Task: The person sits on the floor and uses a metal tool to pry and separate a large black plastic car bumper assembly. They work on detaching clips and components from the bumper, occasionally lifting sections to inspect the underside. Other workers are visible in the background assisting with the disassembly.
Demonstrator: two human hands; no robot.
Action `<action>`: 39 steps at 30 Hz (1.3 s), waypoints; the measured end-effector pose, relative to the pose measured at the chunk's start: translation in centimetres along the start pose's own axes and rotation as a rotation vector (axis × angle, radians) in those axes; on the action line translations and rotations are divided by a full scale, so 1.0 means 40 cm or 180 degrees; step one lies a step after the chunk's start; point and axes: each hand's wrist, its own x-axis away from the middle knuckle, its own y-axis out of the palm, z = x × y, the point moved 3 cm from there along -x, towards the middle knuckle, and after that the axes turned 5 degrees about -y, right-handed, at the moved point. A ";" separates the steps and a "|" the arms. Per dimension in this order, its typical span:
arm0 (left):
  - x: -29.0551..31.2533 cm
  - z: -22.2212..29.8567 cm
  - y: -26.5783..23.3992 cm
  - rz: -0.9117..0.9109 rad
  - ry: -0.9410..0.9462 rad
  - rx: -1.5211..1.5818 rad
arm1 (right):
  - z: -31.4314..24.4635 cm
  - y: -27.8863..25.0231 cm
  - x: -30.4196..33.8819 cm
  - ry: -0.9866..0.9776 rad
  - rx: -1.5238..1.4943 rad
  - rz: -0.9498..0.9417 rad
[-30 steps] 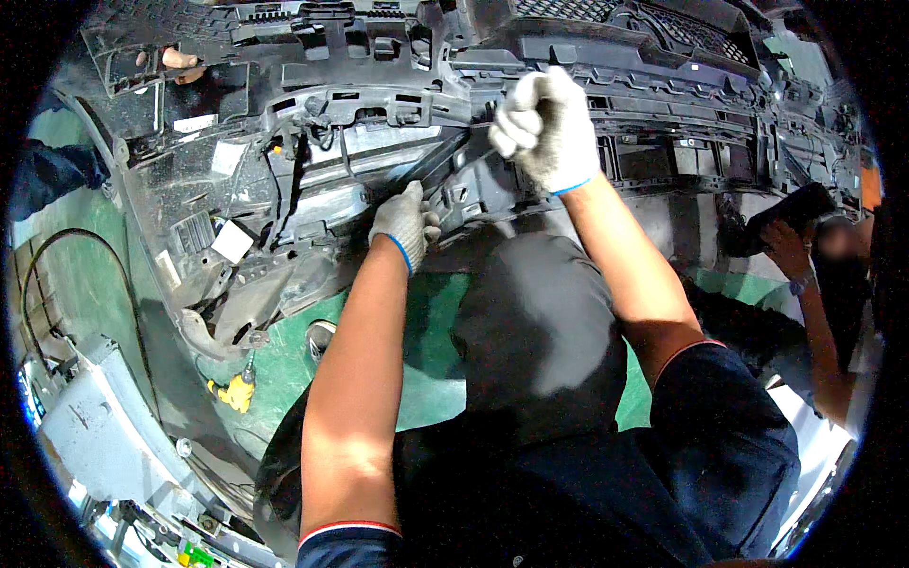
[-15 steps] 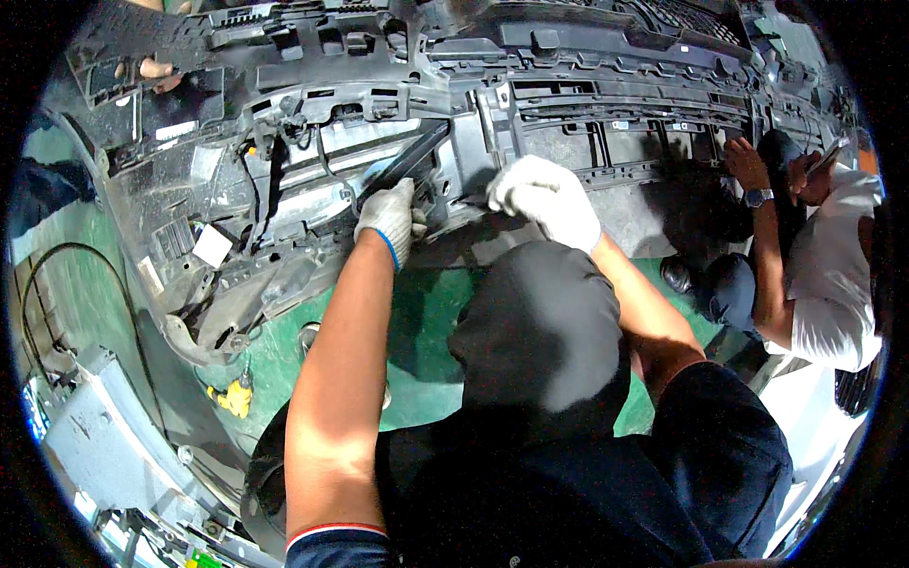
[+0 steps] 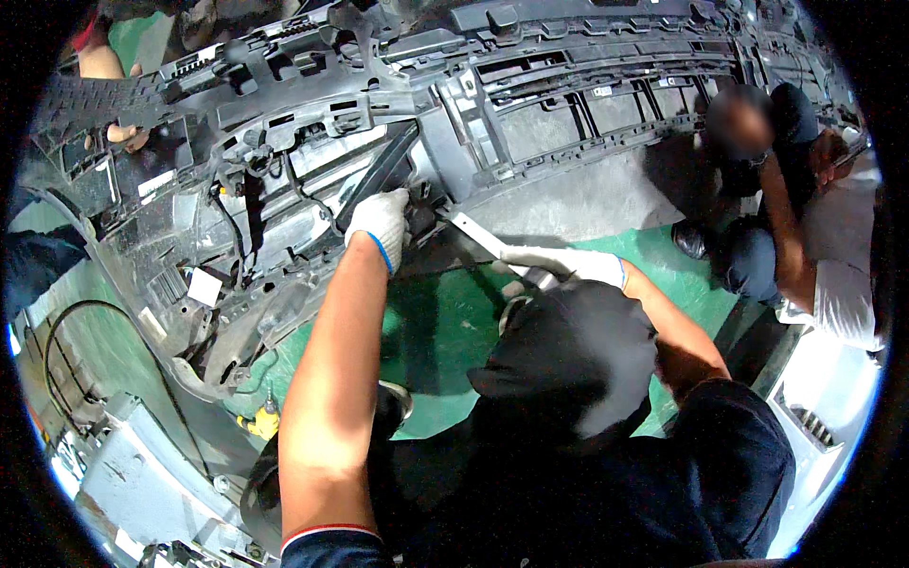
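Note:
My left hand point(image 3: 381, 227), in a white knit glove with a blue cuff edge, is closed against the inner side of a large black plastic car bumper point(image 3: 312, 123). What its fingers hold is hidden. My right hand point(image 3: 568, 262), gloved in white too, is closed round the lower end of a flat, light-coloured strip point(image 3: 476, 233) with a small hole. From there the strip slants up and left, its far end meeting the bumper beside my left hand. Part of my right hand's fingers is covered by a dark cap point(image 3: 568, 341).
A co-worker point(image 3: 838, 246) crouches at the right by the bumper. Another person's hand point(image 3: 121, 133) rests on its far left. A yellow power tool point(image 3: 259, 419) lies on the green floor point(image 3: 431, 341). At left are a hose point(image 3: 66, 317) and a grey panel point(image 3: 142, 473).
My right hand has moved from the bumper's near edge down and right, with the strip now showing in it. My left hand stays at the same part of the bumper. The view has shifted.

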 end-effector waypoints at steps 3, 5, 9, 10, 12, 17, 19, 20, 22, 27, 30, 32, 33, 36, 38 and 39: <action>-0.032 -0.005 0.012 0.0183 0.0123 0.0055 | 0.069 -0.044 -0.022 0.0032 0.0173 -0.0189; -0.043 -0.004 0.002 -0.0050 0.0152 0.0006 | 0.049 -0.073 -0.052 -0.1068 0.1838 -0.0608; -0.026 0.005 0.013 0.0081 -0.0294 0.0429 | 0.006 0.026 -0.140 0.0720 0.1182 0.1178; -0.022 0.008 0.017 0.0206 -0.0317 0.0502 | 0.016 0.020 -0.156 0.0675 0.1437 0.1267; -0.010 0.016 0.021 0.0146 -0.0334 0.0478 | 0.036 0.028 -0.157 -0.0081 0.2303 0.1502; -0.029 0.003 0.005 -0.0010 -0.0354 0.0400 | 0.098 0.007 -0.137 -0.0420 0.3835 0.1701; -0.028 0.003 0.011 -0.0083 -0.0305 0.0416 | 0.092 -0.001 -0.140 -0.0489 0.3951 0.1750; -0.029 0.002 0.012 0.0008 -0.0278 0.0373 | 0.089 -0.008 -0.141 -0.0521 0.4014 0.1770; -0.009 0.011 0.026 0.0188 -0.0221 0.0299 | 0.104 -0.033 -0.155 -0.0550 0.4078 0.1772; -0.017 0.002 0.013 0.0271 -0.0100 0.0185 | 0.092 -0.028 -0.153 0.0058 0.4477 0.1479; -0.011 -0.001 0.013 0.0221 -0.0133 0.0143 | 0.087 -0.019 -0.144 0.0008 0.4550 0.1514; -0.009 -0.001 0.011 0.0174 -0.0135 0.0117 | 0.099 -0.037 -0.154 -0.0030 0.4463 0.1534; -0.011 -0.001 0.008 0.0166 -0.0103 0.0110 | 0.092 -0.037 -0.156 -0.0051 0.4430 0.1536; -0.014 -0.008 0.001 0.0092 -0.0144 0.0161 | 0.082 -0.009 -0.157 0.0090 0.4127 0.1689; -0.013 -0.015 -0.001 0.0089 -0.0198 0.0193 | 0.065 0.016 -0.159 0.0226 0.3972 0.1690; -0.016 -0.014 0.000 0.0073 -0.0231 0.0199 | 0.055 0.021 -0.151 0.0299 0.3987 0.1695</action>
